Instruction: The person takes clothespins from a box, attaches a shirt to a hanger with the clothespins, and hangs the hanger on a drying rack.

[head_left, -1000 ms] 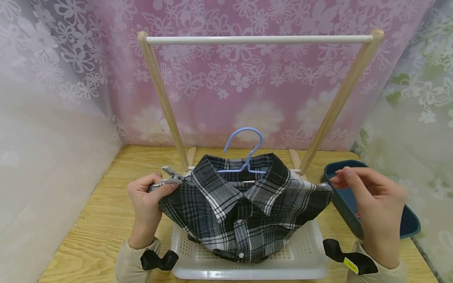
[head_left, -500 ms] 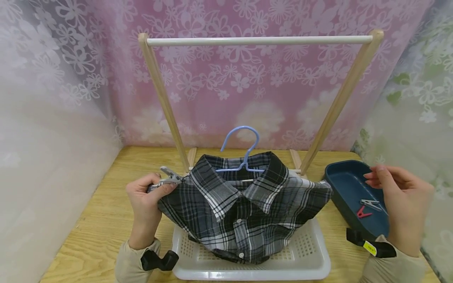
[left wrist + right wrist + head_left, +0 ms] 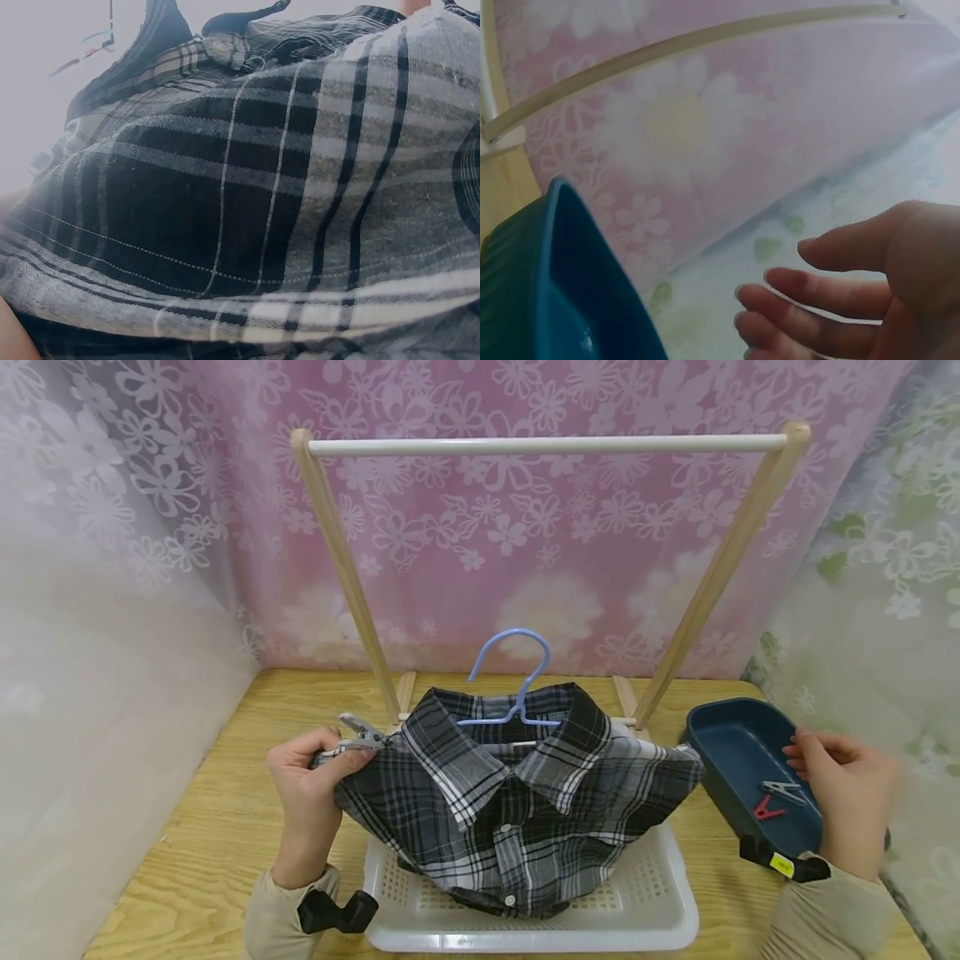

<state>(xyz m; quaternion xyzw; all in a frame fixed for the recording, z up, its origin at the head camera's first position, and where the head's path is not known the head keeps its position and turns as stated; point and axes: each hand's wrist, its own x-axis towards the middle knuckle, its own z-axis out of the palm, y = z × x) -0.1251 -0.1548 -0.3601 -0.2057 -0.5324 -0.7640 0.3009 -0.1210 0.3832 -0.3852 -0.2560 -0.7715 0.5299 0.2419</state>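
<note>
My left hand (image 3: 311,781) pinches the shoulder of a black, grey and white plaid shirt (image 3: 558,835) between thumb and fingers. A grey clothespin (image 3: 362,732) sits on that shoulder, right by the thumb. From the shirt's collar rises the hook of a light blue hanger (image 3: 517,693). Plaid cloth (image 3: 225,187) fills most of the left wrist view. My right hand (image 3: 851,793) is over the right side of a dark blue tray (image 3: 701,727), holding nothing, its fingers loosely bent. In the tray lie a silver clothespin (image 3: 783,792) and a red clothespin (image 3: 767,810).
Beneath the shirt is a white perforated basket (image 3: 532,941). Behind it stands a wooden rack (image 3: 341,564) with a white crossbar (image 3: 547,445) on the wood-grain table (image 3: 187,852). Flowered curtains (image 3: 525,543) enclose the back and sides.
My right hand has moved away from the shirt's right shoulder, over to the tray, uncovering the clothespins there. The left hand keeps its grip; the shirt and hanger have shifted very slightly left.
</note>
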